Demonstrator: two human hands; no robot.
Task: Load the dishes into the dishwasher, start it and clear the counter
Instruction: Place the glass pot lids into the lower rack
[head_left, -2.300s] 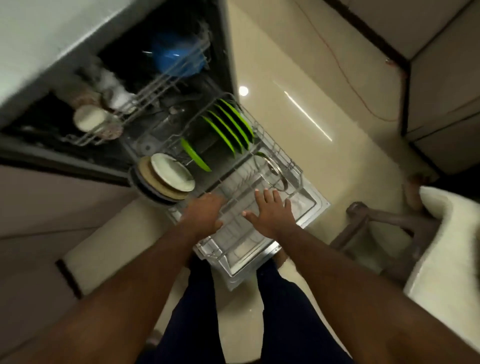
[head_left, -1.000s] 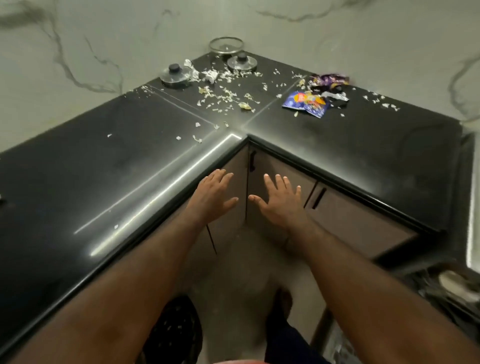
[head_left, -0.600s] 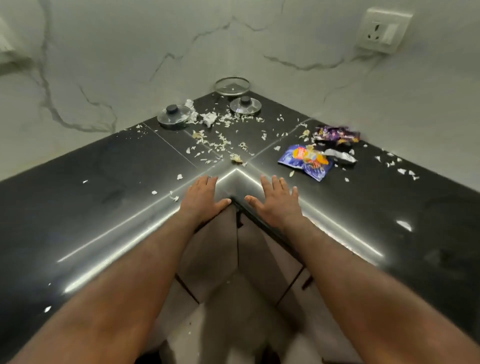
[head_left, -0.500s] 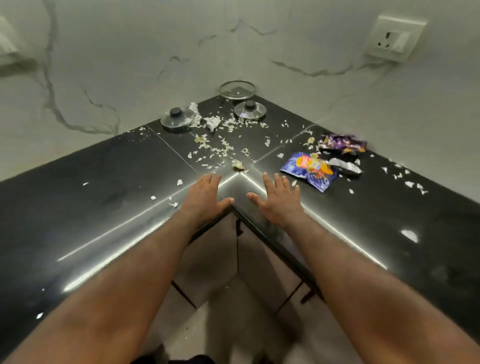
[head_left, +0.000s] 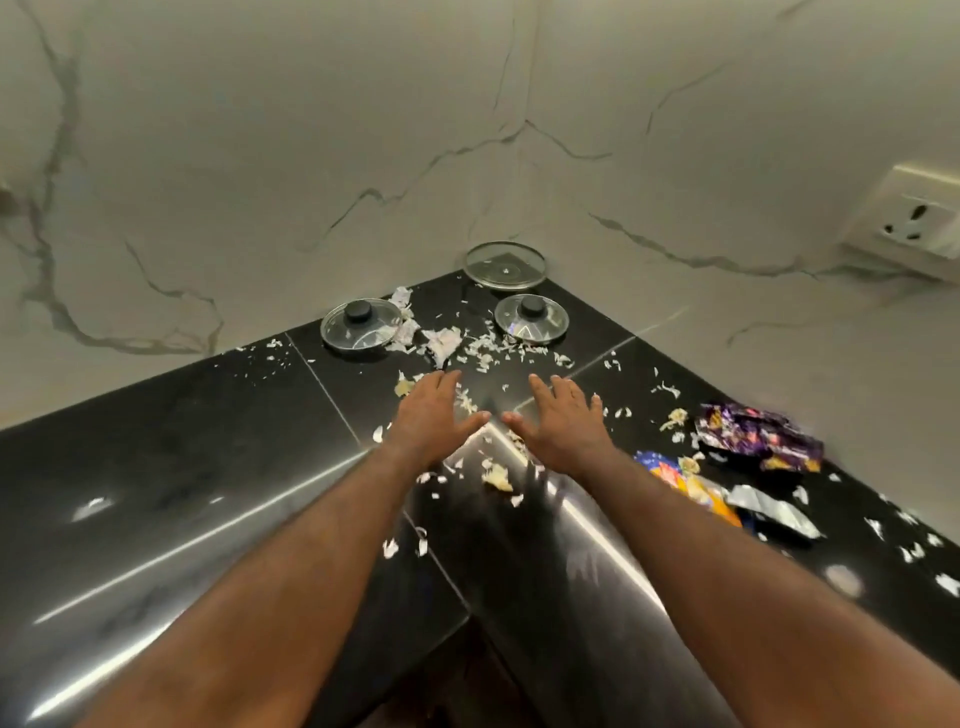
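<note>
The left hand (head_left: 434, 415) and right hand (head_left: 558, 423) hover flat over the black tabletop (head_left: 182, 441), fingers straight, holding nothing. Three glass lids sit in the far corner: the left lid (head_left: 361, 325) and right lid (head_left: 531, 318) have knobs, and a bare disc (head_left: 505, 265) lies by the wall. They look stiff, slick and breakable. The knobs give the surest hold; the disc needs its rim pinched. Scraps (head_left: 488, 353) are light and loose, best swept. Wrappers (head_left: 758, 436) lie to the right.
</note>
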